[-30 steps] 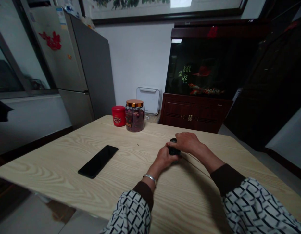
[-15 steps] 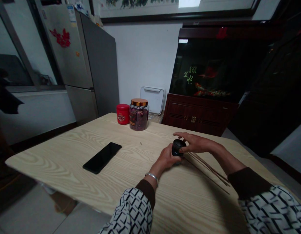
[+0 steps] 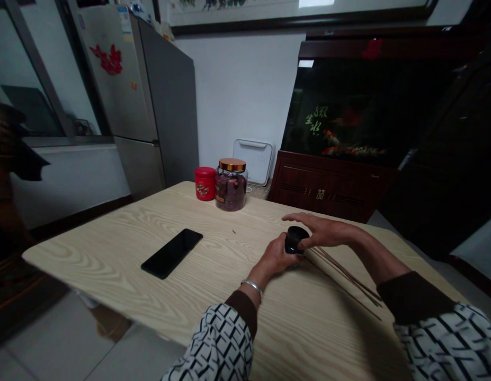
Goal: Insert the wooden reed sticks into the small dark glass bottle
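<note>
A small black jar (image 3: pixel 295 238) stands on the light wooden table (image 3: pixel 189 296). My left hand (image 3: pixel 277 257) is wrapped round its lower part. Fingers stretched out, my right hand (image 3: pixel 323 231) rests against the jar's top on its right side. Several thin brown sticks (image 3: pixel 346 277) lie on the table under and behind my right wrist, running toward the near right.
A black phone (image 3: pixel 172 253) lies flat to the left. A red tin (image 3: pixel 205 183) and a glass jar with a copper lid (image 3: pixel 231 184) stand at the far edge. Behind are a grey fridge (image 3: pixel 142 100), a white box (image 3: pixel 253 154) and a dark fish-tank cabinet (image 3: pixel 340 132).
My right hand has lifted off the jar's top and its fingers have spread, baring the jar and the sticks. The camera has swung a little to the left.
</note>
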A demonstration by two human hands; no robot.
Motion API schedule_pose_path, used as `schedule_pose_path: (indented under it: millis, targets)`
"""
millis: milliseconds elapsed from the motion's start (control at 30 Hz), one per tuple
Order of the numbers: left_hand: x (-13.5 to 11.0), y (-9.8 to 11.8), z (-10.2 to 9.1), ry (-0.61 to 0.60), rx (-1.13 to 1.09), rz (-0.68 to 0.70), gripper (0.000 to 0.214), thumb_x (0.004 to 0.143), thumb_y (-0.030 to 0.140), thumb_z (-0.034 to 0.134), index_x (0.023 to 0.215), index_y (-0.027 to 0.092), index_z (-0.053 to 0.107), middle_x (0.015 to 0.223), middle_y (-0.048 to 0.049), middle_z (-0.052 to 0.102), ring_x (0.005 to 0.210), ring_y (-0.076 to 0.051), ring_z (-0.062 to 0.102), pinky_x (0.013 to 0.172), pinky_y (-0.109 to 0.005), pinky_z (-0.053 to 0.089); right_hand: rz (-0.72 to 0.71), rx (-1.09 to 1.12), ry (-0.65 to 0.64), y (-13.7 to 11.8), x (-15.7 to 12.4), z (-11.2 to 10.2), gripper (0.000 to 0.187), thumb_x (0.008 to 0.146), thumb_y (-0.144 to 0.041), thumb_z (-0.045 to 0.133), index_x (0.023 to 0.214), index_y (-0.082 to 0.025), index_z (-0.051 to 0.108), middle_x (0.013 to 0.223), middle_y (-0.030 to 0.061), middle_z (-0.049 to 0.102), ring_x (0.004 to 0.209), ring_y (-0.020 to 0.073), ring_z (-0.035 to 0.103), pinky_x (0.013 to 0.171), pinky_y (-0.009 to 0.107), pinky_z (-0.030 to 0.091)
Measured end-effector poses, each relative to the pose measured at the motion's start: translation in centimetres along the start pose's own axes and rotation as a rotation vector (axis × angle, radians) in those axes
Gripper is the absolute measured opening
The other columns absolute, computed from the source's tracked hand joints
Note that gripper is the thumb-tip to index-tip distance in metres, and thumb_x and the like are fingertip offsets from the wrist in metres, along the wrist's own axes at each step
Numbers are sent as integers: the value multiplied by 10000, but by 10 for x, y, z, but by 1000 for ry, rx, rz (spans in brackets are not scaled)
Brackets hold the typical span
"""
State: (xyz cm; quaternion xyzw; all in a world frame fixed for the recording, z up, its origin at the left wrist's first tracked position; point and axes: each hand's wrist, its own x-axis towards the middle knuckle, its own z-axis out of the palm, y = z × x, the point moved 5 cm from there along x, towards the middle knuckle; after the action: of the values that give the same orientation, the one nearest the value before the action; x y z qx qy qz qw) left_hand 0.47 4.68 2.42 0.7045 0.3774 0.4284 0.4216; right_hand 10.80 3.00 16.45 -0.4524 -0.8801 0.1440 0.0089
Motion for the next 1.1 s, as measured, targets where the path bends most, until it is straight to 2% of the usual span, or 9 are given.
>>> schedule_pose_path:
  millis: [133,200,267,400,533,633,700,900,1100]
  targets:
    - [-1,3,0,-5,11,7,605,658,336,819,1191,166,587,1033,-81,682,913,-230,627,770,-308,486,247,-125,68,12,3,0,711,777,-581,672,1336,-153,572,1311,166,620,1168,310,606,961,381,480]
    - [-1,3,0,0,22,2,589,664,336,815,1181,166,591,1025,-80,683,913,-229,626,769,-306,483,312,-191,64,13,3,0,588,799,-561,653,1229,-161,640,1203,161,671,1075,313,643,904,388,496]
    - [-1,3,-1,3,24,6,619,651,374,834,1179,162,589,1031,-85,682,924,-233,625,779,-309,485,235,-178,36,8,3,1,538,786,-448,684,1248,-177,633,1224,142,668,1099,298,632,933,377,485]
    - [0,-1,-1,-9,17,-6,675,627,427,855,1183,155,583,1037,-95,683,923,-242,626,777,-321,495,20,-61,4,-1,1,2,752,727,-347,724,1428,-203,495,1439,113,540,1303,277,509,1079,369,405]
    - [0,-1,0,-16,-16,6,634,645,346,837,1196,163,581,1033,-82,683,925,-231,628,801,-321,500,209,-90,57,11,2,2,796,743,-575,699,1406,-179,510,1386,159,574,1219,315,574,1000,390,460]
    - [-1,1,1,-12,-41,3,601,657,311,818,1191,167,585,1018,-74,682,919,-222,627,799,-311,498,294,-171,44,13,3,3,578,785,-538,657,1236,-177,631,1187,150,682,1048,311,649,876,378,498]
    - [-1,3,1,-7,-38,0,600,648,317,824,1181,168,591,1022,-75,682,919,-222,625,797,-308,494,232,-177,36,9,3,4,473,771,-398,675,1193,-186,650,1155,129,697,1024,291,653,861,352,496]
    - [-1,2,0,10,33,6,593,643,370,834,1148,167,597,1012,-75,684,894,-222,617,747,-293,472,44,-110,11,2,4,2,611,652,-114,640,1259,-180,615,1259,108,649,1121,263,610,955,345,472]
    - [0,0,1,-2,11,7,647,634,406,848,1172,152,593,1050,-97,681,923,-241,622,766,-310,485,26,-64,-28,6,6,7,832,687,-263,741,1459,-159,448,1468,146,501,1326,281,490,1090,371,401]
